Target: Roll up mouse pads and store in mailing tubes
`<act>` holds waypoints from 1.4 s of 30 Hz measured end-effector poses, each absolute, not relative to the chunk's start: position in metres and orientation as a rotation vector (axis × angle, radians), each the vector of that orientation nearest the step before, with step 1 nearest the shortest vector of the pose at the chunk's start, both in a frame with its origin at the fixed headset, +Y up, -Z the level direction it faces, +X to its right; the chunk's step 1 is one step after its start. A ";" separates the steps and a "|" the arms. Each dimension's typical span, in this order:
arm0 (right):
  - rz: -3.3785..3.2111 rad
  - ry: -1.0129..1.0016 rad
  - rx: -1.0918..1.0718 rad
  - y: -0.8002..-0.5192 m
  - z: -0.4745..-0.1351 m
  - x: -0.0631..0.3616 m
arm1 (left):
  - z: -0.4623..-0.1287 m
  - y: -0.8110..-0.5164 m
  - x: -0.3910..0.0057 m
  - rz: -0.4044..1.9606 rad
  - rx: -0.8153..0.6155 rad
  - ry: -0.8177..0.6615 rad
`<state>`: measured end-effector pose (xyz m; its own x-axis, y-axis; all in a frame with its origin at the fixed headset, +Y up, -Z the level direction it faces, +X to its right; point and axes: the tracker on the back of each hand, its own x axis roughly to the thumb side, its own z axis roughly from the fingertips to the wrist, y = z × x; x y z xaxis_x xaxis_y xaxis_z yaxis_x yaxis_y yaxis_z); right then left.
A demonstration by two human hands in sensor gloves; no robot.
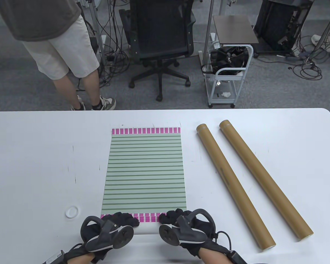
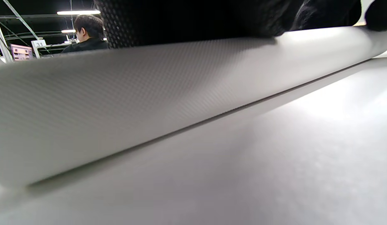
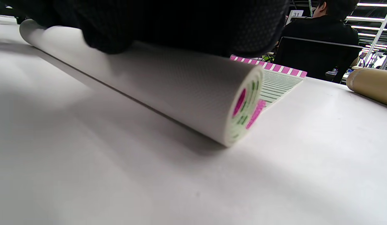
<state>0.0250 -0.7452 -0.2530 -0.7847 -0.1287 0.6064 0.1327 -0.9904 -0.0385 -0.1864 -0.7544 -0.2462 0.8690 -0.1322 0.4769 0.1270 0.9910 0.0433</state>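
Observation:
A green-striped mouse pad (image 1: 144, 170) with magenta end bands lies flat in the middle of the white table (image 1: 30, 165). Its near end is wound into a short roll (image 1: 145, 228) with the white underside outward. My left hand (image 1: 123, 220) curls over the roll's left part and my right hand (image 1: 173, 217) over its right part. In the left wrist view the roll (image 2: 149, 93) fills the frame under dark fingers (image 2: 196, 18). The right wrist view shows the roll's spiral end (image 3: 243, 109) below my fingers (image 3: 181, 25). Two brown mailing tubes (image 1: 231, 181) (image 1: 264, 178) lie side by side to the right.
A small white ring (image 1: 71, 212) lies on the table left of the pad. Beyond the far edge are a standing person (image 1: 57, 41), an office chair (image 1: 161, 41) and a small cart (image 1: 228, 74). One tube's end (image 3: 371, 84) shows in the right wrist view.

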 end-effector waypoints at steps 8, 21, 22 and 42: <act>-2.807 0.031 -0.939 -0.753 -0.255 0.018 | -0.246 -0.761 -0.182 -0.203 -0.014 -0.473; -2.811 -0.054 -1.001 -0.751 -0.252 0.015 | -0.240 -0.756 -0.175 -0.279 -0.058 -0.480; -2.816 -0.057 -1.001 -0.751 -0.252 0.016 | -0.239 -0.757 -0.175 -0.284 -0.056 -0.481; -3.037 -0.315 -1.082 -0.753 -0.258 0.021 | -0.236 -0.768 -0.163 -0.361 0.001 -0.532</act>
